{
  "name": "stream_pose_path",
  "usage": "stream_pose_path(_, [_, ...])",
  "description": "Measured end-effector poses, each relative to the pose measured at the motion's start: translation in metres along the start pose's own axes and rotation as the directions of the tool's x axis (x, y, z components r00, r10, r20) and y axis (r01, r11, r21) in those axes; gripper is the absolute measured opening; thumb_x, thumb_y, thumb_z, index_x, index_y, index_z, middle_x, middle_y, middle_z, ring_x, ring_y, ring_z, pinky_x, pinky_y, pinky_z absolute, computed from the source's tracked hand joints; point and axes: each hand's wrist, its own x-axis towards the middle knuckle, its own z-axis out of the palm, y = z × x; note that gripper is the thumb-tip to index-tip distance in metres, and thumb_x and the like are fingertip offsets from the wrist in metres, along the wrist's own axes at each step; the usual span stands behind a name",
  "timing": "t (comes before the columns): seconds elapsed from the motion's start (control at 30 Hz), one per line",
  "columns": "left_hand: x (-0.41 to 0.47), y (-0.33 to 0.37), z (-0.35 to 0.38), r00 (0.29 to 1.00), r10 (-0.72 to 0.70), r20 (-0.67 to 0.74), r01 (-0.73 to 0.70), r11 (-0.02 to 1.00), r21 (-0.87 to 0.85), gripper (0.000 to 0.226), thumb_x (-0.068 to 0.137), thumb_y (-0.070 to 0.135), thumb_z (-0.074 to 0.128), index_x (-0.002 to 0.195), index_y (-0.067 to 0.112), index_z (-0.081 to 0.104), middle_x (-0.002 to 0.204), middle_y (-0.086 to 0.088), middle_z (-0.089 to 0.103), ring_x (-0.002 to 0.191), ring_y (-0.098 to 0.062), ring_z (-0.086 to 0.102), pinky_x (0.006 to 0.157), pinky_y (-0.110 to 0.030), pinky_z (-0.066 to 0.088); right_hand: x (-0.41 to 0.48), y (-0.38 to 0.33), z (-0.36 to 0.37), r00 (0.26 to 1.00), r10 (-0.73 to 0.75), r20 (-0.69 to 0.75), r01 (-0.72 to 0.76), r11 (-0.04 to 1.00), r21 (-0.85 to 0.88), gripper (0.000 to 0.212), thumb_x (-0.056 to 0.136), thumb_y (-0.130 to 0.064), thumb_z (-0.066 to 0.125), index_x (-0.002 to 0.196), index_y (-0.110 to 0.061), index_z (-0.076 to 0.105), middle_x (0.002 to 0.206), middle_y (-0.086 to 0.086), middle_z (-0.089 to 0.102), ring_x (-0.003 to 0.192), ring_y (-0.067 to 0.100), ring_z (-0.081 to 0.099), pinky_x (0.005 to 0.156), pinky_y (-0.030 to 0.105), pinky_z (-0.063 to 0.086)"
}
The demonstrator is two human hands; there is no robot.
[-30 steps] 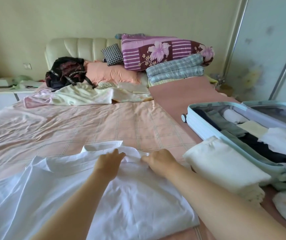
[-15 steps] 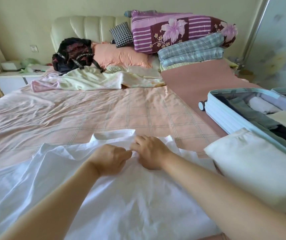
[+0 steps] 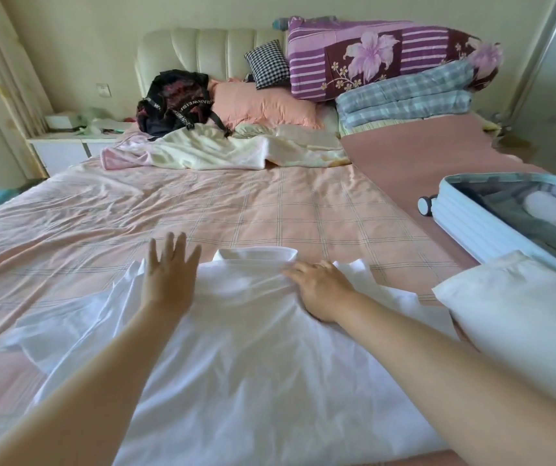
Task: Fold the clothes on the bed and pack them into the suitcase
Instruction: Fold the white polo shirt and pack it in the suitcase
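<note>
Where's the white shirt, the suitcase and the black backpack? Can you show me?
white shirt (image 3: 253,348): head view, on the smooth cloth between the two arms.
suitcase (image 3: 465,227): head view, on its ribbed light blue outer wall.
black backpack (image 3: 172,102): head view, on its dark front, by the headboard.

Single head-worn wide-angle view, looking forward and down along bed (image 3: 202,203) toward headboard (image 3: 202,52); suitcase (image 3: 465,230) at right edge.
</note>
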Motion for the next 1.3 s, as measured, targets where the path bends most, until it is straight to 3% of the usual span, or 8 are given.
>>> stream_pose_path(0.23, [0.000,0.156,-0.069,0.923,0.256,-0.289,-0.379,0.744,-0.551,0.049,0.081,0.002,0.049,0.123,0.023,0.061,0.128,0.002,0.058,0.117,-0.023,0.053,0.097,-0.034,0.035,-0.055,0.054,-0.056,0.945,0.295,-0.143,-0.320,0.925,-0.207,0.030,0.088,-0.007,0.048,0.114,-0.019,0.059,0.118,0.003,0.058,0.114,0.027,0.052,0.092,0.036,0.033])
stream_pose_path(0.37, [-0.020,0.222,-0.089,0.924,0.367,-0.109,-0.331,0.623,-0.709,0.029,0.097,0.018,0.045,0.121,0.024,0.060,0.126,0.004,0.056,0.120,-0.020,0.051,0.092,-0.033,0.039,-0.096,0.091,-0.079,0.848,0.452,0.278,-0.256,0.807,-0.531,0.030,0.091,-0.024,0.050,0.116,-0.026,0.065,0.127,0.003,0.059,0.128,0.027,0.039,0.113,0.050,0.017])
stream_pose_path(0.63, [-0.042,0.246,-0.071,0.813,0.551,0.187,-0.350,0.719,-0.600,0.075,0.094,0.061,0.044,0.156,0.035,0.013,0.166,0.005,0.005,0.153,-0.017,-0.002,0.123,-0.042,0.000,-0.117,0.105,-0.080,0.887,0.274,0.371,-0.265,0.961,-0.076,0.030,0.087,-0.040,0.046,0.064,-0.021,0.046,0.077,-0.006,0.049,0.105,0.026,0.049,0.114,0.054,0.018])
stream_pose_path(0.77, [-0.031,0.226,-0.085,0.924,0.374,0.080,-0.155,0.556,-0.816,0.048,0.097,0.036,0.056,0.143,0.030,0.046,0.148,0.002,0.047,0.134,-0.016,0.044,0.109,-0.030,0.033,-0.107,0.093,-0.103,0.882,0.379,0.282,-0.465,0.797,0.385,0.028,0.083,-0.025,0.053,0.060,-0.018,0.040,0.067,0.000,0.043,0.064,0.020,0.039,0.057,0.030,0.029])
stream_pose_path(0.9, [-0.029,0.190,-0.110,0.939,0.210,0.270,0.260,0.075,-0.963,0.019,0.102,0.031,0.048,0.114,0.021,0.058,0.100,-0.006,0.070,0.068,-0.021,0.067,0.055,-0.024,0.046,-0.091,0.069,-0.123,0.786,0.472,0.400,-0.613,0.501,0.612,0.010,0.085,-0.010,0.064,0.080,-0.010,0.056,0.076,0.006,0.046,0.057,0.021,0.047,0.047,0.023,0.041])
stream_pose_path(1.03, [-0.039,0.134,-0.117,0.870,0.237,0.432,0.484,-0.247,-0.840,0.041,0.104,0.051,0.035,0.115,0.017,0.055,0.102,-0.015,0.070,0.073,-0.032,0.071,0.059,-0.033,0.054,-0.052,0.015,-0.135,0.777,0.444,0.446,-0.593,0.279,0.755,0.023,0.088,-0.009,0.064,0.068,-0.013,0.054,0.058,0.005,0.044,0.047,0.018,0.042,0.061,0.030,0.040])
stream_pose_path(1.2, [-0.050,0.056,-0.094,0.789,0.080,0.609,0.604,-0.288,-0.743,0.055,0.099,0.063,0.034,0.111,0.014,0.055,0.092,-0.016,0.068,0.071,-0.030,0.067,0.066,-0.038,0.056,-0.014,-0.063,-0.137,0.836,-0.092,0.542,-0.541,0.036,0.840,0.024,0.107,-0.028,0.040,0.125,-0.017,0.051,0.117,0.004,0.062,0.113,0.023,0.061,0.096,0.055,0.044])
stream_pose_path(1.3, [-0.062,0.031,-0.074,0.715,0.087,0.694,0.696,-0.188,-0.693,0.060,0.091,0.055,0.060,0.129,0.011,0.047,0.106,-0.027,0.067,0.073,-0.032,0.067,0.072,-0.046,0.060,-0.008,-0.081,-0.133,0.885,0.042,0.463,-0.463,0.168,0.870,0.033,0.106,-0.017,0.041,0.139,-0.016,0.045,0.123,0.005,0.063,0.115,0.025,0.063,0.091,0.044,0.049])
